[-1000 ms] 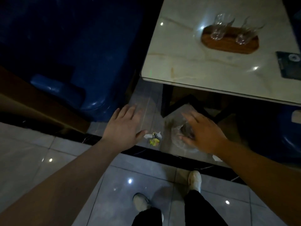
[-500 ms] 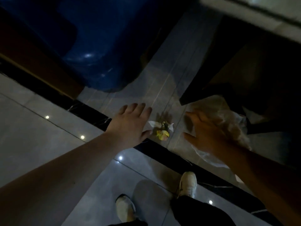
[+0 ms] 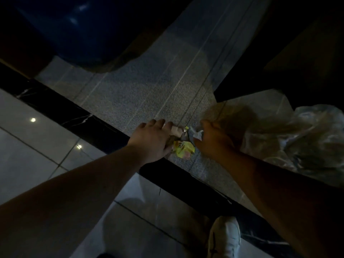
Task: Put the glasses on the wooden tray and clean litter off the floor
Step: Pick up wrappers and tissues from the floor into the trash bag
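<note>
A small heap of litter lies on the grey floor mat [image 3: 149, 94]: a yellow wrapper [image 3: 183, 149] and a crumpled grey-white paper [image 3: 196, 134]. My left hand [image 3: 152, 142] comes in from the left, its fingers curled over the pale end of the heap and its thumb against the yellow wrapper. From the right, my right hand [image 3: 213, 140] closes its fingers around the crumpled paper. The two hands almost meet over the litter. The glasses and the wooden tray are out of view.
A crumpled clear plastic bag [image 3: 297, 138] lies on the floor right of my right hand. A blue seat [image 3: 78, 28] stands at the upper left and a dark table base [image 3: 279, 58] at the upper right. My white shoe [image 3: 225, 237] is on the glossy tiles below.
My head has dropped closer to the floor, and the table with the glasses left the view. Both hands came together onto the litter; before, they hovered open on either side of it.
</note>
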